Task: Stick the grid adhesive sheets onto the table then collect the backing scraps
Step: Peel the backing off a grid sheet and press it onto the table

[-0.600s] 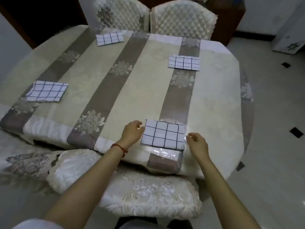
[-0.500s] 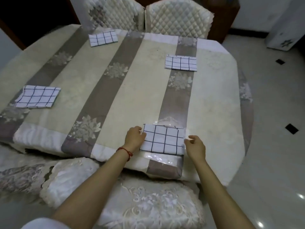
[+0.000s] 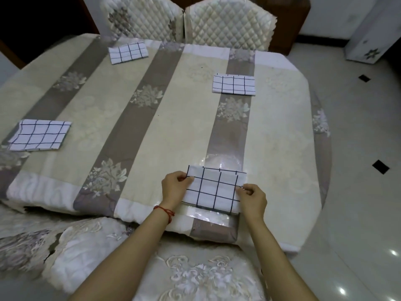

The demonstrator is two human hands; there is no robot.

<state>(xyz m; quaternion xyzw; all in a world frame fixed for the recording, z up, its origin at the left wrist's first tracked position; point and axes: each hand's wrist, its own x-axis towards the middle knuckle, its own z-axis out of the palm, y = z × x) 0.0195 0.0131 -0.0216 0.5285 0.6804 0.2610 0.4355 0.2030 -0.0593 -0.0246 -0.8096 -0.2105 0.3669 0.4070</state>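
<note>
A white sheet with a dark grid (image 3: 213, 190) lies near the table's front edge, over a shiny clear film (image 3: 211, 218). My left hand (image 3: 174, 187) pinches its left edge and my right hand (image 3: 252, 197) pinches its right edge. Three more grid sheets rest on the table: one at the left (image 3: 40, 135), one at the far left corner (image 3: 128, 52), one at the far right (image 3: 234, 84). The table (image 3: 152, 131) carries a beige and grey striped cloth under a clear cover.
Two quilted chair backs (image 3: 186, 20) stand behind the table. An embroidered chair cushion (image 3: 195, 276) sits just below my arms. Pale tiled floor (image 3: 364, 170) with dark insets runs along the right. A white cabinet (image 3: 373, 29) is at the far right.
Both hands have closed in on the near grid sheet and now pinch its side edges. The camera view has shifted slightly to the right.
</note>
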